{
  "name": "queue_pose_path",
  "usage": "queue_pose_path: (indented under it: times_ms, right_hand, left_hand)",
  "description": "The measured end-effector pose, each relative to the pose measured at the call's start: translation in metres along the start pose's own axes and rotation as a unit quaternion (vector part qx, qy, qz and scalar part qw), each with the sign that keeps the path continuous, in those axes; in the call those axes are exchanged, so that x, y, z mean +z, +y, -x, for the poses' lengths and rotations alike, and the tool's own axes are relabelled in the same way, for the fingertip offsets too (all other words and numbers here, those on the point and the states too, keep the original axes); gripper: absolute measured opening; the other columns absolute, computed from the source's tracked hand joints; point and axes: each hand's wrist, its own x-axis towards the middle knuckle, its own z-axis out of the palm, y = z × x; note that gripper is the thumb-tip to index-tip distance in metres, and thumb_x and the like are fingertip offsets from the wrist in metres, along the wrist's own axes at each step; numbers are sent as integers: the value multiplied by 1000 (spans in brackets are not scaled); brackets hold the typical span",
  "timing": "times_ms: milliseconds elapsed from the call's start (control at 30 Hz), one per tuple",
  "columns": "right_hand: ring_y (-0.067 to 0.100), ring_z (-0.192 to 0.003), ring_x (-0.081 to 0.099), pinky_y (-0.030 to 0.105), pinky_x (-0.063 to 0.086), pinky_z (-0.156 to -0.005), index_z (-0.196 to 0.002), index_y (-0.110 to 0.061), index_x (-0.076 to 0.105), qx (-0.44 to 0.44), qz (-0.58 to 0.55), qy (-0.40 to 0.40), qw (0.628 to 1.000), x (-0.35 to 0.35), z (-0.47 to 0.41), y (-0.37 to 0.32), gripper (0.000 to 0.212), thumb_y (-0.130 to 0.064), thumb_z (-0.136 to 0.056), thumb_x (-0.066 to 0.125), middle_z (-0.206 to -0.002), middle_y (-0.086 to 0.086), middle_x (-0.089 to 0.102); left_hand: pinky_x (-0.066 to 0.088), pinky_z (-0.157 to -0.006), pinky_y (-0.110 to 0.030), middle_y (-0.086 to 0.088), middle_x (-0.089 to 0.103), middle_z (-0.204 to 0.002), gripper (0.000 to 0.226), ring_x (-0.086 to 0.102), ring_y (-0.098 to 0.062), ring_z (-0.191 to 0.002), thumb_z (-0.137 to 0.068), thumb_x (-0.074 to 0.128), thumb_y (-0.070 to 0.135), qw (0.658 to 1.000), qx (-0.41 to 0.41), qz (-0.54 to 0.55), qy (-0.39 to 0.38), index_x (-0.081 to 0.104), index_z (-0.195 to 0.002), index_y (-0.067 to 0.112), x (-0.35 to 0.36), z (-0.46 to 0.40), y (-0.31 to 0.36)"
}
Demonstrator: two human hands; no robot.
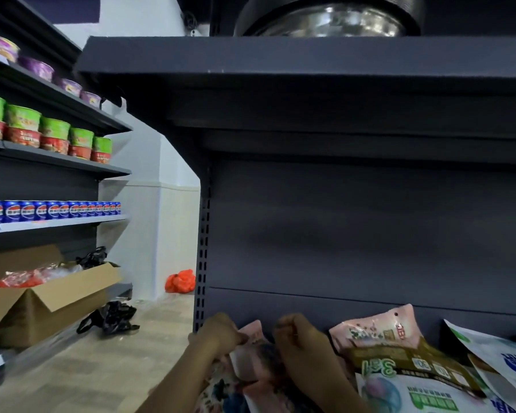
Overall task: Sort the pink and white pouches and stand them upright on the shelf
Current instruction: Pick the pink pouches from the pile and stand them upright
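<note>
Your left hand [221, 330] and right hand [295, 335] both have curled fingers and pinch the top edge of one pink pouch [256, 362], upright by the shelf back panel [355, 234].

1. Looks like a small shop, mid-stocking.
2. Dark metal retail shelving [310, 64] straight ahead, slotted upright [203, 234] running down its left edge.
3. Second rack on the left, stocked in tidy rows: purple-lidded cups [36, 67] up top, green and red tubs [54, 135] below, blue cans [51, 210] lined along the front edge of a lower shelf.
4. Open cardboard box [42, 296] on the bottom level, red packets [18, 278] inside.
5. Printed pouches [379, 329] heaped against the back panel at the lower right.
6. Black plastic bag [111, 318] and orange bag [181, 281] down on the pale floor.
</note>
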Motion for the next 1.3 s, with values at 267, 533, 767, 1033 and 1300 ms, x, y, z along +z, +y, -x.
queue_pose_path:
  times_ms: [267,533,767,1033,1300]
  right_hand:
    - [14,-83,52,22,34,-68,-96,-25,51,-23,-13,46,999,-5,3,-2,8,-19,-92,46,-87,-4,58]
    - [18,-126,43,30,38,-103,-137,-14,34,-19,-117,88,989,-12,-11,2,74,-26,-77,75,-134,2,45]
    - [7,-97,64,19,54,-74,-140,-29,13,-22,-275,-68,959,-18,-27,-5,101,-6,-69,81,-119,-7,57]
    - [28,-92,72,50,55,-87,-111,-9,62,25,-388,-61,919,-5,-42,0,34,-10,-78,73,-98,10,75]
    - [21,-97,68,32,58,-74,-122,-16,44,46,-399,-105,910,29,-65,1,32,-13,-93,56,-111,4,68]
  left_hand:
    - [35,-55,-25,4,55,-69,25,52,-14,-65,-90,54,19,980,127,52,144,52,-66,23,-18,20,22]
    - [31,-82,-32,10,62,-88,23,52,-15,-89,-95,44,35,882,353,-80,300,60,-91,19,-69,53,64]
    - [35,-89,-32,17,56,-84,20,49,-8,-88,-93,48,30,856,426,26,292,62,-91,16,-84,71,78]
    - [28,-112,-36,1,30,-146,87,27,-17,-137,-76,74,33,912,206,202,290,20,-143,20,-62,62,61]
    - [53,-88,-34,8,66,-106,31,64,-7,-95,-83,65,30,945,114,294,83,52,-110,24,-13,33,2]
